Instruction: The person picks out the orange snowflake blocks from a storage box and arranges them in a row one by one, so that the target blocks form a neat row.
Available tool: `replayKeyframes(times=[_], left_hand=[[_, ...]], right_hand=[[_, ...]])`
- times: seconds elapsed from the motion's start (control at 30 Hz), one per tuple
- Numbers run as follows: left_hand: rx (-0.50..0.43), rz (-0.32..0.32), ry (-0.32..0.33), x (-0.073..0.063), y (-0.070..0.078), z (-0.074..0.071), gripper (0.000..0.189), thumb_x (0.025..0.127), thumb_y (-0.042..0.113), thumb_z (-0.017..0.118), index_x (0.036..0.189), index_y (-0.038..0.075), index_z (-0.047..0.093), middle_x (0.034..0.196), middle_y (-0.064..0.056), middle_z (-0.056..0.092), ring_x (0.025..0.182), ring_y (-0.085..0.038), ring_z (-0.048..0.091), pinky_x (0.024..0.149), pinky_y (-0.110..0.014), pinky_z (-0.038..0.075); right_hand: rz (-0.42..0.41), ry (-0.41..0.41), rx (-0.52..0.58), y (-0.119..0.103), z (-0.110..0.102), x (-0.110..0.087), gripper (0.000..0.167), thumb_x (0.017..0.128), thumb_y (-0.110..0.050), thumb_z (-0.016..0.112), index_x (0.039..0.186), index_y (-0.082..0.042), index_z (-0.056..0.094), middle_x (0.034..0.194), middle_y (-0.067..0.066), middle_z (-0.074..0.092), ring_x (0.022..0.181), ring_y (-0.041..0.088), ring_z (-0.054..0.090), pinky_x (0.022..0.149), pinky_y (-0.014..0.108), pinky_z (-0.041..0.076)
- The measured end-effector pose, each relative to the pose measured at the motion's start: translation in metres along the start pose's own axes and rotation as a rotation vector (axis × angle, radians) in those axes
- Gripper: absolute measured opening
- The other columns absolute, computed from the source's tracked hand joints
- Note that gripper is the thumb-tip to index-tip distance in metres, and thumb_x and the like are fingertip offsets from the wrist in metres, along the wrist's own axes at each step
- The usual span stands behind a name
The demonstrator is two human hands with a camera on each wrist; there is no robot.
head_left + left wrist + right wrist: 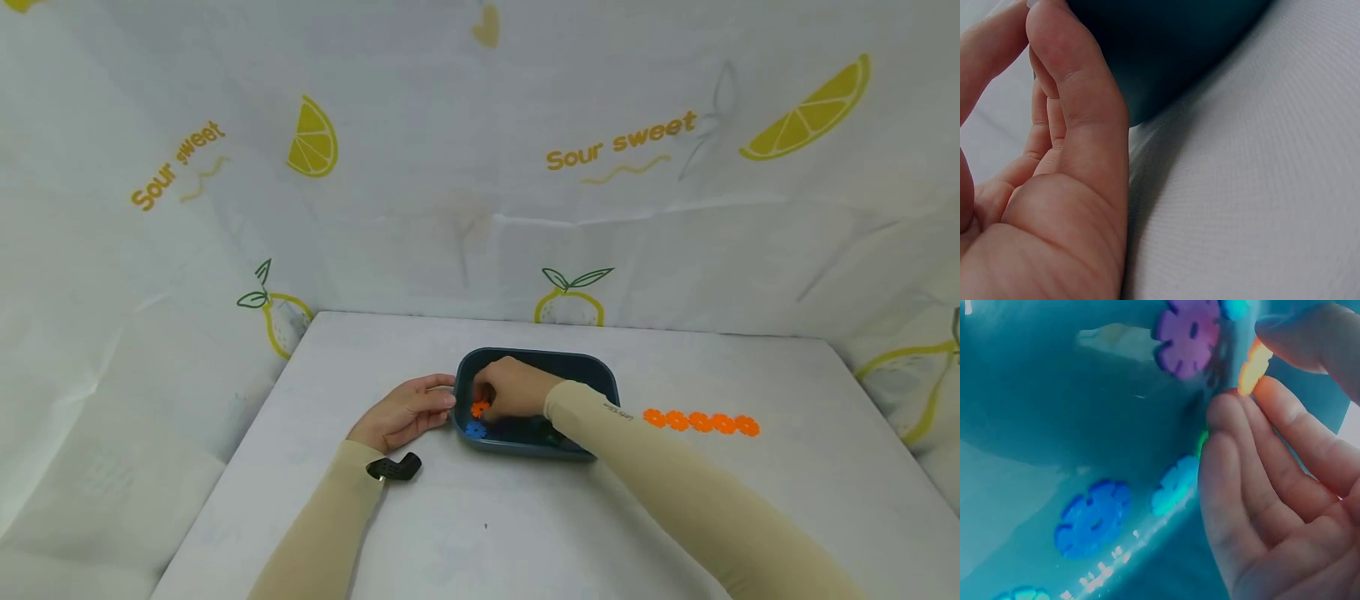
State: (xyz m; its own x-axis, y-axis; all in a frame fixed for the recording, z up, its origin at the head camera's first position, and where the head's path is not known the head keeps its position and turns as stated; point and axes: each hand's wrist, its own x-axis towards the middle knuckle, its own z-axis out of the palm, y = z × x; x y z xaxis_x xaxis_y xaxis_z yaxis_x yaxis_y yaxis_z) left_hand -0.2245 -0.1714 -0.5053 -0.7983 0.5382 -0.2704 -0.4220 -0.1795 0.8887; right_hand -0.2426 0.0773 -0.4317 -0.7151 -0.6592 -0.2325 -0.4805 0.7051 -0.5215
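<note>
A dark teal tray [517, 448] stands on the white table. My right hand [519, 388] reaches into its left part. In the right wrist view, thumb and forefinger pinch a notched orange snowflake building disc [1254, 370] by its edges. A purple disc [1189, 339] and a blue disc [1093, 519] lie in the tray near that hand, with a lighter blue disc [1174, 485] by the wall. My left hand [408, 414] rests at the tray's left end, fingers loosely extended, the thumb close against the outside wall. The right forearm hides part of the tray.
Right of the tray, several orange discs [701, 422] lie in a row on the table [465, 533]. Patterned white cloth [420, 183] hangs behind the table and along its sides. A black strap piece [394, 467] sits on the left wrist.
</note>
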Motion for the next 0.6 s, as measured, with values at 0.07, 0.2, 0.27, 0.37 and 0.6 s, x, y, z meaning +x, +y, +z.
replayKeyframes(times=[0.07, 0.2, 0.27, 0.37, 0.6], left_hand=[[0.011, -0.005, 0.007, 0.001, 0.0, 0.0, 0.048, 0.107, 0.004, 0.066, 0.152, 0.003, 0.048, 0.106, -0.001, 0.072, 0.086, -0.009, 0.068, 0.08, -0.02, 0.061], [0.025, -0.01, 0.006, -0.001, 0.0, 0.0, 0.05, 0.107, 0.006, 0.066, 0.153, 0.002, 0.047, 0.106, -0.001, 0.071, 0.086, -0.009, 0.068, 0.081, -0.02, 0.061], [0.025, -0.009, 0.003, -0.001, 0.001, 0.001, 0.05, 0.107, 0.006, 0.065, 0.153, 0.002, 0.046, 0.105, -0.001, 0.07, 0.085, -0.009, 0.068, 0.081, -0.02, 0.061], [0.02, -0.013, 0.005, -0.002, 0.001, 0.002, 0.05, 0.108, 0.006, 0.064, 0.154, 0.002, 0.045, 0.104, 0.0, 0.07, 0.085, -0.009, 0.068, 0.081, -0.019, 0.061], [0.027, -0.022, 0.024, -0.002, 0.0, 0.003, 0.05, 0.108, 0.006, 0.063, 0.154, 0.002, 0.044, 0.103, 0.0, 0.069, 0.085, -0.009, 0.067, 0.081, -0.019, 0.061]], right_hand=[[0.014, 0.012, 0.033, 0.001, -0.004, -0.004, 0.017, 0.09, -0.018, 0.087, 0.104, -0.018, 0.078, 0.094, -0.007, 0.072, 0.087, 0.012, 0.066, 0.084, 0.029, 0.06], [0.034, 0.042, 0.097, 0.001, -0.01, -0.01, 0.02, 0.09, -0.016, 0.086, 0.108, -0.018, 0.078, 0.098, -0.006, 0.072, 0.09, 0.012, 0.066, 0.086, 0.028, 0.061], [0.029, 0.056, 0.122, 0.002, -0.013, -0.013, 0.021, 0.089, -0.015, 0.085, 0.109, -0.018, 0.079, 0.099, -0.006, 0.073, 0.09, 0.012, 0.067, 0.085, 0.027, 0.061], [0.012, 0.075, 0.159, 0.001, -0.019, -0.018, 0.023, 0.09, -0.015, 0.084, 0.111, -0.017, 0.08, 0.099, -0.005, 0.074, 0.09, 0.012, 0.068, 0.084, 0.027, 0.061], [0.005, 0.116, 0.202, 0.003, -0.028, -0.03, 0.025, 0.092, -0.016, 0.083, 0.117, -0.018, 0.08, 0.103, -0.007, 0.076, 0.094, 0.011, 0.069, 0.087, 0.027, 0.061]])
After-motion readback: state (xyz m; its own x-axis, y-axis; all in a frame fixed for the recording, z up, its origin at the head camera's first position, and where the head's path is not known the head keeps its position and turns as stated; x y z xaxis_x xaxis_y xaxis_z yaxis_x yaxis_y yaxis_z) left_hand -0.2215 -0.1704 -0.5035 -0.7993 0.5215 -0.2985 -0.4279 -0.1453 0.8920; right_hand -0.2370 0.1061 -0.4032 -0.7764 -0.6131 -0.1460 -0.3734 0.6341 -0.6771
